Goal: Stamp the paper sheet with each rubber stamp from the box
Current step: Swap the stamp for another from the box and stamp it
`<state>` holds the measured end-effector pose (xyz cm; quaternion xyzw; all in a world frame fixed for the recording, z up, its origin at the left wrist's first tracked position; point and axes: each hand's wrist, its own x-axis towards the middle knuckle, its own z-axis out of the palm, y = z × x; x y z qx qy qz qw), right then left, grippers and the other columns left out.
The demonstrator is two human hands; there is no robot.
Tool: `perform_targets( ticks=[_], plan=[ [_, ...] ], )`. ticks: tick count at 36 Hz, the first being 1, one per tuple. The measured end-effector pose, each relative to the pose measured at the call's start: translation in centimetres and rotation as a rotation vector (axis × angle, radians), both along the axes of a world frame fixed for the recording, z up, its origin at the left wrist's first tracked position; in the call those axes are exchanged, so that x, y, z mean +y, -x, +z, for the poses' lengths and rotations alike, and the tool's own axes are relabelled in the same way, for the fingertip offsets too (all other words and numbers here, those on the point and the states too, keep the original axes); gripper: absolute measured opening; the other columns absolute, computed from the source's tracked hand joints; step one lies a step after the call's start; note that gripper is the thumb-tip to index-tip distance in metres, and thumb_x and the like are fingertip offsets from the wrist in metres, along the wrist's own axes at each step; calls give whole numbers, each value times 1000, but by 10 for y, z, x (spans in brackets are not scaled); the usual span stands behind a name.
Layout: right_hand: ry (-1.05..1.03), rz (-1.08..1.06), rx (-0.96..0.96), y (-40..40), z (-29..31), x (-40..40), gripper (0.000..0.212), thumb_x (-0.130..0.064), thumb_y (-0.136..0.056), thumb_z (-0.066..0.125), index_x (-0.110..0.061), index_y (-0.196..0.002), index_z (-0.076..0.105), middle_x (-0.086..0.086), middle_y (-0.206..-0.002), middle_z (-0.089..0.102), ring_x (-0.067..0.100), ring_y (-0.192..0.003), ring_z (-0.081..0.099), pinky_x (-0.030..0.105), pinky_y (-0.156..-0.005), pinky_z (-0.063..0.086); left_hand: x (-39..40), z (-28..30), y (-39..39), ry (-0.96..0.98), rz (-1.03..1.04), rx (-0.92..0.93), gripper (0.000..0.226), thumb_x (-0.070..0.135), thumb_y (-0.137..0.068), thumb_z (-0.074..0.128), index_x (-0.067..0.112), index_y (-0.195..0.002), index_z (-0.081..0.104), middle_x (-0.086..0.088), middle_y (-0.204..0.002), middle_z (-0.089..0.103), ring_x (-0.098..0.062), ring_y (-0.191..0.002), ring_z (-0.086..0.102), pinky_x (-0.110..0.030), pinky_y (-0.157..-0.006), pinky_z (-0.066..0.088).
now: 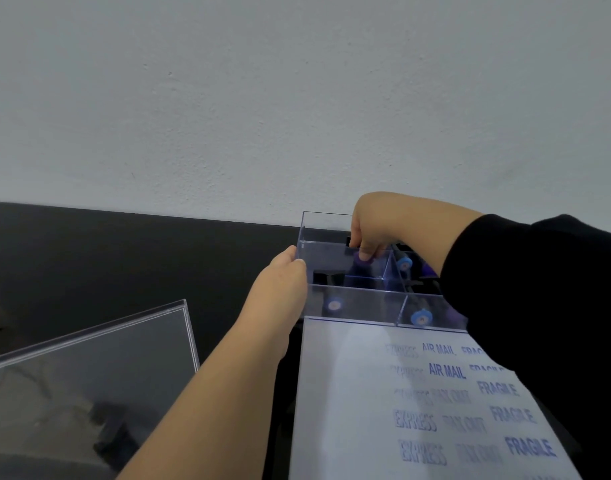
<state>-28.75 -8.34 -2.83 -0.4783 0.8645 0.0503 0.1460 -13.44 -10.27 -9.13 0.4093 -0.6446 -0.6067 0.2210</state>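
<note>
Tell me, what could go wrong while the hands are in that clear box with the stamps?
The right hand pinches a purple-topped stamp down in a compartment of the clear box; it might catch on a divider and slip. The left hand only touches the box's left side, so the box could slide on the black table. The box sits against the top edge of the paper sheet, and the black sleeve lies over the prints, so it may smear them.

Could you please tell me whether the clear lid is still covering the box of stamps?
No, the lid lies on the table to the left of the open box, and the right hand reaches into it.
</note>
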Motion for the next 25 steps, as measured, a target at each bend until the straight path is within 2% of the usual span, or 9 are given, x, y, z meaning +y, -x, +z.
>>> perform_targets(
  ticks=[2,4,7,10,15,18,20,22,25],
  plan=[
    [-160,-14,32,-4,1,-3,40,-15,-92,59,-13,-131,53,7,-114,67,17,-106,62,32,-98,45,-2,-3,2,0,15,10,31,13,-97,34,33,-95,58,2,-87,62,-17,-79,57,-33,-76,49],
    [-200,-23,13,-5,3,-6,42,-13,-92,58,-12,-134,51,9,-120,65,18,-105,61,34,-104,41,-2,-4,2,-1,3,22,32,14,-97,34,34,-93,59,2,-88,64,-20,-86,61,-36,-82,51],
    [-199,-11,8,-5,4,-6,40,-13,-92,59,-10,-131,53,10,-119,65,16,-94,59,34,-102,42,-2,-5,0,-17,-14,27,33,15,-97,35,35,-97,60,0,-95,66,-24,-96,63,-44,-90,52],
    [-188,25,70,-4,3,-5,35,-20,-92,60,-9,-125,59,8,-118,66,17,-102,61,33,-102,42,-5,-6,0,0,-19,19,35,14,-97,34,35,-82,57,0,-92,65,-23,-93,62,-44,-91,51],
    [112,99,108,2,0,7,26,-23,-89,63,-12,-111,68,0,-105,68,17,-98,61,25,-81,44,-9,-9,3,29,-12,24,32,14,-97,36,33,-81,55,2,-86,61,-15,-78,57,-32,-73,49],
    [306,104,71,2,-4,17,22,-28,-90,61,-19,-109,67,0,-108,65,16,-97,58,27,-80,44,-7,-9,1,7,-12,36,30,15,-98,36,36,-92,56,3,-89,63,-17,-84,61,-36,-81,52],
    [376,128,72,0,-7,23,22,-32,-92,57,-21,-109,66,0,-107,64,16,-95,57,29,-83,46,-7,-8,0,3,-7,42,34,14,-97,36,36,-83,58,3,-86,63,-18,-83,61,-38,-83,52],
    [418,176,61,-5,-9,29,20,-32,-92,56,-22,-106,66,-1,-101,64,13,-88,56,27,-78,45,-7,-6,-1,23,-19,32,35,13,-95,35,35,-82,59,1,-87,64,-20,-82,61,-37,-78,51],
    [412,277,71,-13,-12,36,18,-32,-93,55,-22,-104,66,-7,-89,59,8,-79,50,23,-69,40,-8,-5,-1,38,-31,28,35,13,-94,35,34,-87,62,-3,-92,67,-25,-93,64,-39,-83,51]
  ],
)
